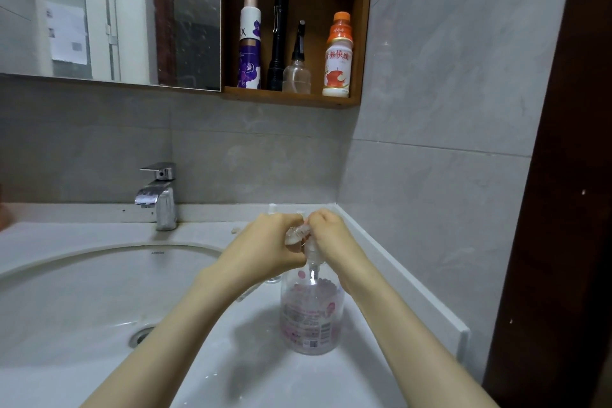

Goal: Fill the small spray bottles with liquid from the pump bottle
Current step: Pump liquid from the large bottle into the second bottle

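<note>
Clear pump bottle (pixel 309 318), pink label, stands upright right below the fingers (pixel 291 220); small clear spray bottle (pixel 297 235), blurred, tilted between them at the pump.

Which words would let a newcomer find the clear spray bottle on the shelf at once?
Right of the mirror hangs an open wooden wall shelf holding four upright things. The clear spray bottle is third from the left, between a black torch and an orange-capped drink bottle. It alone is see-through, with a squat round body and a thin black nozzle.
</note>
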A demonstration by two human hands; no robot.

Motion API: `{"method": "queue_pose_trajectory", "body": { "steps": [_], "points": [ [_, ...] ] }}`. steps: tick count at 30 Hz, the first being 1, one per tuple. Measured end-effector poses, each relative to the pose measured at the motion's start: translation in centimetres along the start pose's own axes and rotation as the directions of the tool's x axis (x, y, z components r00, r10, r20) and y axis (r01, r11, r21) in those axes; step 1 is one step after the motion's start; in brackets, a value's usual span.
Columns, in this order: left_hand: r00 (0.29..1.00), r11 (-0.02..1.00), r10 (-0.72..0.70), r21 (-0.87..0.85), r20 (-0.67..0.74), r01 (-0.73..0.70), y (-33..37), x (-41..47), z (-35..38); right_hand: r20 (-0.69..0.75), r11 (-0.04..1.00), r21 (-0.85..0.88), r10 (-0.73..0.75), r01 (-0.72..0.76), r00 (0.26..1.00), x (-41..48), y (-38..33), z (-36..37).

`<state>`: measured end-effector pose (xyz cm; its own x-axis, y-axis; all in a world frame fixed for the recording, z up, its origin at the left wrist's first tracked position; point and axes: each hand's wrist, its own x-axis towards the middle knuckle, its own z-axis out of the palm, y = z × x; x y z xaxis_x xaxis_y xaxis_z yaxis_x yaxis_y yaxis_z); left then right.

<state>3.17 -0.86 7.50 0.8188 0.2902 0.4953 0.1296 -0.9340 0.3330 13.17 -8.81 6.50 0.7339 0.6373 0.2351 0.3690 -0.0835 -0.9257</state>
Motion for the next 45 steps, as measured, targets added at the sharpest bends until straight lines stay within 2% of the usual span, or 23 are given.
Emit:
{"method": "queue_pose_trajectory", "body": {
  "steps": [9, 20, 30, 34, 38, 45],
  "points": [
    [0.999, 0.999, 0.003, -0.046, -0.036, -0.004, 0.2, -0.1, -0.3, 0.081, 0.993, 0.044, 0.106, -0.110, 0.991, -0.6, -0.5, -0.4],
    [0.999, 0.999, 0.026, -0.037, -0.036, -0.027, 0.3, 0.3, -0.4, 0.056, 0.996, 0.068, 0.059, -0.063, 0.997, -0.1, -0.4, -0.5],
    [0.998, 0.999, 0.027, -0.042, -0.053, -0.029, 0.0, 0.2, -0.2, 0.119, 0.992, 0.111, 0.047, -0.061, 0.992, 0.2, -0.3, -0.9],
    [1.000, 1.000, 0.019, -0.011, -0.025, -0.019, -0.1, 0.2, 0.0, 0.091, 0.997, 0.013, 0.073, -0.074, 0.993, 0.7, -0.1, -0.6],
    [1.000, 1.000, 0.002, -0.013, -0.009, -0.003, 0.2, 0.1, -0.1, 0.100, 0.998, -0.002, 0.070, -0.070, 0.992, 0.8, -0.2, -0.8],
    [1.000, 1.000, -0.002, -0.024, 0.004, 0.002, 0.9, 0.0, -0.3, 0.144, 0.995, 0.075, 0.058, -0.070, 0.988, 0.3, 0.3, -1.4]
  ]
}}
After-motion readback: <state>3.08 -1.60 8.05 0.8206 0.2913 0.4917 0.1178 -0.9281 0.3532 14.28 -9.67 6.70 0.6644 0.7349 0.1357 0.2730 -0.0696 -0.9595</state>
